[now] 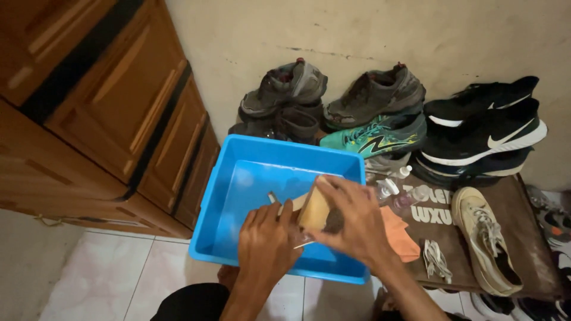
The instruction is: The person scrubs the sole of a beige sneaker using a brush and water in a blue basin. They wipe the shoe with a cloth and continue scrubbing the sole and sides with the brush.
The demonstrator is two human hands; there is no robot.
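Gripping a tan shoe (314,209) from above, the right hand (351,223) has its fingers wrapped over the upper and its thumb tucked against the near side, so the hand is closed around the shoe. The shoe is held tilted over the blue plastic tub (238,172), above its right half. The left hand (264,244) sits just beside it, fingers curled down over a thin pale tool (275,200) that pokes out past the knuckles; it may be a small brush, though the handle is too blurred to be sure. Both hands hover inside the tub's outline, close to its near wall.

Just right of the tub an orange cloth (399,236) lies on a dark brown mat (511,208), touching the right wrist's far side. Small clear bottles (395,191) with white caps stand near the tub's right rim. Further right on the mat rest a loose bundle of pale laces (435,259) and the matching tan shoe (485,238), lying lengthwise.

Behind the tub, against the wall, grey hiking shoes (333,95) are stacked, with a teal running shoe (380,135) beneath and black sneakers (485,128) to the right. A wooden cabinet (113,107) fills the left side.
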